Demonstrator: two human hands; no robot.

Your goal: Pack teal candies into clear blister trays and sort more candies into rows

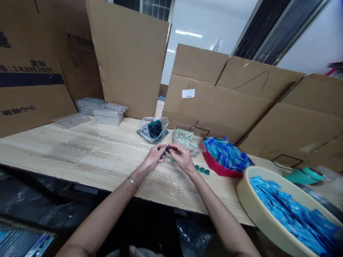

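Cartons of plain brown cardboard (131,53) wall off the back, from the upper left of the frame across to the right edge. Below them a long, pale wood-grain table (34,142) crosses the middle. A wide, oval, cream-coloured basin (244,196) full of shiny blue packets (289,210) fills the lower right. To its upper left sits a red plastic tray (214,169) heaped with blue stick-shaped pieces (225,153).

Near the centre, two bare hands meet. The left hand (155,157) and the right hand (183,157) are both closed, their fingertips pinching a small dark piece (168,149) between them; its exact shape is too small to tell. Just beyond, at upper centre, stand an open clear plastic bag (144,131) of dark green pieces (154,128) and, right of it, a clear plastic tub (197,150) of small pale pieces (187,136). Three flat green pieces (202,170) lie in a short row beside the right wrist.

The likeliest mishap is a drop: so slight a hold could slip. A backward sweep of the right forearm could scatter the row.
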